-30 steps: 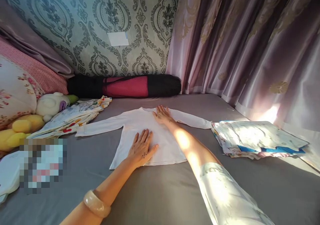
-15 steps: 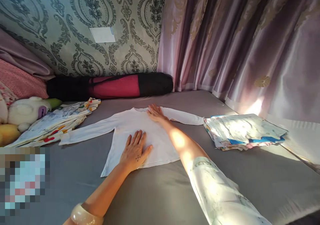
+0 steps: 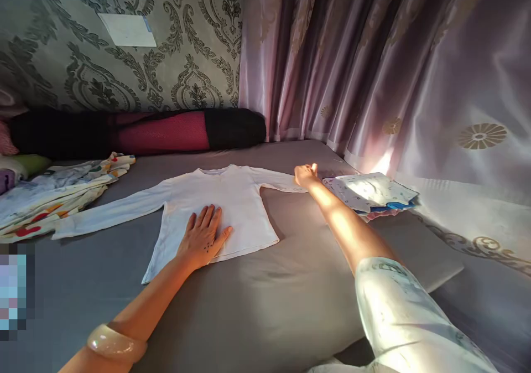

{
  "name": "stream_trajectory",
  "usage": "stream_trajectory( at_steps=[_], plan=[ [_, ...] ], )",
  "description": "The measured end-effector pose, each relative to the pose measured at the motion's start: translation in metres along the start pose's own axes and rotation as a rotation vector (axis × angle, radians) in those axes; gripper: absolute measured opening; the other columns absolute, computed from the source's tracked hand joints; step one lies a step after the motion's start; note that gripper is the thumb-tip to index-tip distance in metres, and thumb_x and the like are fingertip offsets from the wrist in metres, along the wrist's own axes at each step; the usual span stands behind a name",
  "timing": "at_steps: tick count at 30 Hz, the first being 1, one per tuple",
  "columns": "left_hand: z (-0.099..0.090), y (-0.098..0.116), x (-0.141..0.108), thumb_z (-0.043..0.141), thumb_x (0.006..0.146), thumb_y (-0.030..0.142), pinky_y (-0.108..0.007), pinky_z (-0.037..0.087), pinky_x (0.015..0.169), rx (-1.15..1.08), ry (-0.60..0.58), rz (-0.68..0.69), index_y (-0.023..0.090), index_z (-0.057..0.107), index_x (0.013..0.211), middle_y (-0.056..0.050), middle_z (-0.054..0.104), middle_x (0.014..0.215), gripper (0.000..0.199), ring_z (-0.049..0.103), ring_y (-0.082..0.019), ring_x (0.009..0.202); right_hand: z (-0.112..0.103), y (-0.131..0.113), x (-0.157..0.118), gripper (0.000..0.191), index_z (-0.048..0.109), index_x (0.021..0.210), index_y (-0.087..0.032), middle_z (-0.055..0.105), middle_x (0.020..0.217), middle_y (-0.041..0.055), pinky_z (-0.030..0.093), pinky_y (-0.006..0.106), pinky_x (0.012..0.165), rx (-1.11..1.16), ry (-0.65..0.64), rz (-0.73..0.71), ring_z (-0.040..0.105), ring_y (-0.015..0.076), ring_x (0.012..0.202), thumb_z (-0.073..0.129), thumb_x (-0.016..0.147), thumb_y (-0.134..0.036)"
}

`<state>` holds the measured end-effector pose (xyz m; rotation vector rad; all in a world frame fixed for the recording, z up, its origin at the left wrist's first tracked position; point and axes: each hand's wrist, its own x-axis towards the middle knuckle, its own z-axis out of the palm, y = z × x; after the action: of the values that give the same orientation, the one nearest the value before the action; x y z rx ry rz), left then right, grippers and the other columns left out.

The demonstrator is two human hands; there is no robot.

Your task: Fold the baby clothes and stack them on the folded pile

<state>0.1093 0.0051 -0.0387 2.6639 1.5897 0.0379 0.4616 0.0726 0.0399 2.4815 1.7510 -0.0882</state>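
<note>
A white long-sleeved shirt [image 3: 236, 207] lies spread on the grey bed sheet [image 3: 257, 306], both sleeves stretched outward. My left hand [image 3: 203, 237] rests flat on the lower front of the shirt, fingers apart. At the end of the right-hand sleeve is my right hand [image 3: 306, 175], its fingers closed on the cuff. Just beyond that cuff, a stack of folded clothes [image 3: 373, 190] with a pale patterned piece on top sits on the bed.
Crumpled patterned clothes [image 3: 78, 190] lie at the left, near a green and white plush toy [image 3: 31, 164]. A black and red long bundle [image 3: 166, 133] runs along the wall. Purple curtains [image 3: 352, 57] hang at the right.
My right hand has moved from the shirt's collar out to the right-hand cuff and closed. My left hand stays flat on the shirt. The view has turned rightward.
</note>
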Motion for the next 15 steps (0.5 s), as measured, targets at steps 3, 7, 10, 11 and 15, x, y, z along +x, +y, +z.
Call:
stream_trajectory(
  at_steps=[3, 7, 10, 11, 15],
  plan=[
    [0.0, 0.0, 0.0, 0.025, 0.095, 0.057, -0.05, 0.012, 0.121, -0.009, 0.004, -0.002, 0.009, 0.028, 0.153, -0.012, 0.021, 0.16, 0.075, 0.015, -0.028, 0.149, -0.004, 0.017, -0.005, 0.02, 0.071, 0.086, -0.005, 0.07, 0.098, 0.0213, 0.021, 0.043, 0.094, -0.015, -0.028, 0.071, 0.056, 0.0269, 0.11, 0.058, 0.072, 0.002],
    [0.001, -0.002, 0.0, 0.025, 0.095, 0.058, -0.05, 0.013, 0.121, -0.012, 0.014, -0.003, 0.01, 0.029, 0.152, -0.012, 0.023, 0.16, 0.075, 0.017, -0.028, 0.149, -0.002, 0.023, -0.006, 0.013, 0.066, 0.071, -0.009, 0.068, 0.084, 0.0145, 0.019, 0.041, 0.091, 0.034, -0.011, 0.094, 0.057, 0.0223, 0.102, 0.061, 0.069, 0.003],
    [0.001, -0.002, 0.0, 0.026, 0.095, 0.057, -0.051, 0.015, 0.12, -0.022, 0.03, 0.002, 0.01, 0.03, 0.152, -0.013, 0.025, 0.159, 0.074, 0.018, -0.029, 0.148, 0.001, 0.022, -0.005, 0.02, 0.056, 0.057, -0.012, 0.063, 0.071, 0.0083, 0.018, 0.041, 0.09, 0.108, 0.027, 0.118, 0.055, 0.0202, 0.099, 0.061, 0.066, 0.006],
    [0.001, -0.002, 0.0, 0.026, 0.095, 0.057, -0.051, 0.015, 0.12, -0.026, 0.032, 0.002, 0.01, 0.03, 0.152, -0.013, 0.025, 0.159, 0.074, 0.018, -0.029, 0.148, 0.002, 0.022, -0.005, 0.025, 0.052, 0.052, -0.012, 0.06, 0.066, 0.0064, 0.018, 0.041, 0.089, 0.14, 0.041, 0.13, 0.054, 0.0196, 0.098, 0.061, 0.065, 0.007],
    [-0.001, -0.001, 0.0, 0.025, 0.095, 0.057, -0.051, 0.014, 0.12, -0.037, 0.015, -0.003, 0.009, 0.029, 0.152, -0.013, 0.024, 0.159, 0.075, 0.017, -0.029, 0.148, 0.002, 0.022, -0.003, 0.038, 0.039, 0.043, -0.014, 0.048, 0.054, -0.0001, 0.018, 0.041, 0.089, 0.311, 0.118, 0.201, 0.052, 0.0173, 0.091, 0.059, 0.058, 0.013]
  ],
)
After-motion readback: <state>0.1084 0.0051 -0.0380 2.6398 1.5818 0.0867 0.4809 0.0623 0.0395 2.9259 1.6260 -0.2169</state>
